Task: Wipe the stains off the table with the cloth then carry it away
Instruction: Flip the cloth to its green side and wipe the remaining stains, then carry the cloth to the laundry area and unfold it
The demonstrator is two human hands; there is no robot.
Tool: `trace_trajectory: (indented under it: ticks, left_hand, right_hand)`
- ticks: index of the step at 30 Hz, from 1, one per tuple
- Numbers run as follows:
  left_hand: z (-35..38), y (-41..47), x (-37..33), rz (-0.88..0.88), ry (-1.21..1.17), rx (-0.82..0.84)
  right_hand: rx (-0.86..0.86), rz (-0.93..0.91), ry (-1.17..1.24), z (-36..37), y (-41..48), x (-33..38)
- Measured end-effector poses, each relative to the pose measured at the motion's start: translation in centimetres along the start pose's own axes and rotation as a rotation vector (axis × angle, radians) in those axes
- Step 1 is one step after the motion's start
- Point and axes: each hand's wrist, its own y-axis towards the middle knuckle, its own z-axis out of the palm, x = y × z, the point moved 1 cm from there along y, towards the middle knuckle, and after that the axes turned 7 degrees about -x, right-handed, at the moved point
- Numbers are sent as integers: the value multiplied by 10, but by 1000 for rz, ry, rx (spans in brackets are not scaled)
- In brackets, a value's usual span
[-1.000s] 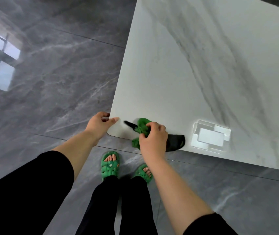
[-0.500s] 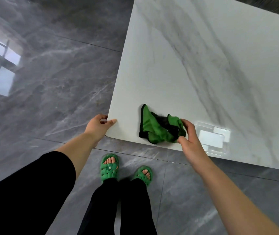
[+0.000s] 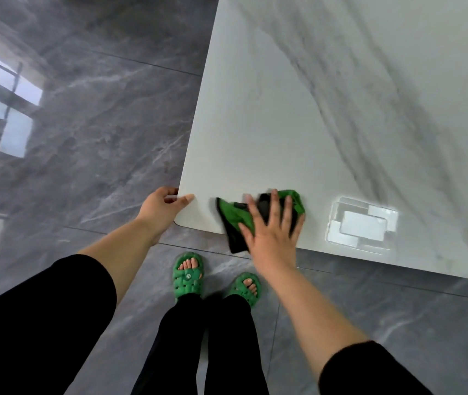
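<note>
A green and black cloth (image 3: 234, 213) lies crumpled at the near edge of the white marble table (image 3: 312, 124), one black corner hanging over the edge. My right hand (image 3: 272, 229) lies flat on the cloth with fingers spread and straight, pressing it to the tabletop; it is motion-blurred. My left hand (image 3: 161, 208) grips the table's near left corner, thumb on top and fingers curled under the edge. No stain is visible on the tabletop.
A bright rectangular reflection (image 3: 362, 223) sits on the tabletop right of the cloth. Dark grey glossy marble floor (image 3: 84, 124) surrounds the table. My feet in green sandals (image 3: 188, 276) stand just below the table edge.
My right hand went from pinching the cloth's right end to lying flat on top of it. The cloth has shifted toward the near edge. My left hand stays on the corner.
</note>
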Motion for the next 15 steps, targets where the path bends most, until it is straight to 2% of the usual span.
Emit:
trace_trajectory:
  ticks: [2,4,6,7,9,11,13,15]
  left_hand:
    - [0,-1,-1,-4,5,5]
    - [0,-2,-1,-7,7,15]
    - [0,-1,-1,-7,4,15]
    - [-1,-1,-1,-5,7,16]
    - [-1,-3,-2,-5,11,12]
    - [0,-6,-4,0,17,-11]
    - [0,-12,-8,15,80,-41]
    - [-2,-22,-14,30,244,-10]
  right_hand:
    - [-47,163,-8,-5,-6,-49]
    - [-75,413,12,-14,-8,-98]
    - [-95,612,48,-21,-5,-124]
    - [-117,650,43,-23,-3,-124]
    - [-168,639,0,-26,-1,-104]
    - [-174,547,-33,-28,-4,-75]
    - [-121,349,-15,-33,-7,-48]
    - [-37,163,66,-38,-8,-25]
